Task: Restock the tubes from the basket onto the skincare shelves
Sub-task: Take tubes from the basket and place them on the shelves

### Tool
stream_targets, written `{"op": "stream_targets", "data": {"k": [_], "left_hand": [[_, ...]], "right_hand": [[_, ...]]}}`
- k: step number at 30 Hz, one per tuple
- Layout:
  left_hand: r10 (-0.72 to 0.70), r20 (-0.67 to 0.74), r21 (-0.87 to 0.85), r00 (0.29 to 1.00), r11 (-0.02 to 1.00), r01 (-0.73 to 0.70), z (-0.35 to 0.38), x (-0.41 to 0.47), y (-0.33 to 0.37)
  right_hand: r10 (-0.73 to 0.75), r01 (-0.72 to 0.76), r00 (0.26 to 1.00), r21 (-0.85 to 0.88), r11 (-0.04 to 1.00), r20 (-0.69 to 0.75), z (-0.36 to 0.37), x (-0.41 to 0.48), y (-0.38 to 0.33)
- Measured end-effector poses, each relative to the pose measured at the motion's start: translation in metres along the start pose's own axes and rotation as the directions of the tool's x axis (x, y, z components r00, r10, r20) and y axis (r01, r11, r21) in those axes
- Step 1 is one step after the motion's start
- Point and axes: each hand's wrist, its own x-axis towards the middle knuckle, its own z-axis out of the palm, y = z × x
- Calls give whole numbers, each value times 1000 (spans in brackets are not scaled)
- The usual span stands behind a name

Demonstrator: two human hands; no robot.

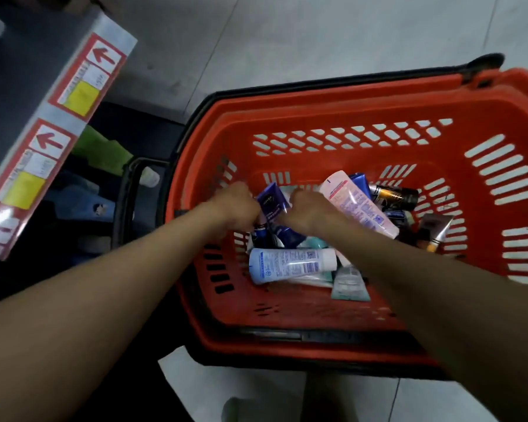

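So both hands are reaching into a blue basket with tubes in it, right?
Not quite. The basket is red, not blue; the head view shows it. The left hand and the right hand do reach into it, among the tubes.

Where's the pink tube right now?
Head view: the pink tube lies in the red basket, slanted, just right of the right hand, with a black-and-gold tube at its far side.
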Motion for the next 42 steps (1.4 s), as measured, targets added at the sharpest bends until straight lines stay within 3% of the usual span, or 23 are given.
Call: {"op": "stream_targets", "data": {"k": [2, 6, 9, 12, 17, 20, 23, 27, 31, 37, 42], "left_hand": [[-158, 122, -179, 980, 967, 179, 28, 19, -9], [-320, 166, -372, 933, 856, 359, 57, 35, -29], [-317, 184, -395, 930, 843, 366, 60, 43, -37], [-280, 222, -380, 934, 857, 347, 60, 41, -37], [-262, 254, -426, 931, 834, 351, 60, 34, -36], [-229, 280, -568, 932, 744, 353, 60, 29, -34], [-200, 270, -624, 942, 709, 329, 60, 27, -37], [-133, 262, -636, 956, 721, 275, 55, 28, -42], [-110, 165, -728, 980, 657, 196, 45, 26, -38], [32, 126, -869, 992, 485, 95, 18, 3, -24], [184, -2, -955, 983, 292, -57, -11, -33, -13]], "right_hand": [[-38, 39, 999, -31, 999, 23, 22, 10, 6], [-76, 72, 992, -42, 996, -100, 48, 16, 14], [-54, 46, 992, -77, 996, -111, 53, 19, 16], [60, -59, 993, 12, 998, -99, 55, 18, 16], [91, -80, 989, 94, 992, -115, 54, 15, 17], [46, -51, 999, 241, 969, 23, 50, 12, 25], [-45, 51, 998, 182, 982, -32, 59, 7, 22], [-53, 50, 999, 317, 947, -1, 63, 13, 25], [-74, 14, 993, 551, 835, 87, 52, 17, 35], [-80, -199, 964, 884, 422, 255, 26, -1, 22], [-121, -74, 986, 951, 299, 115, -9, -36, 2]]}}
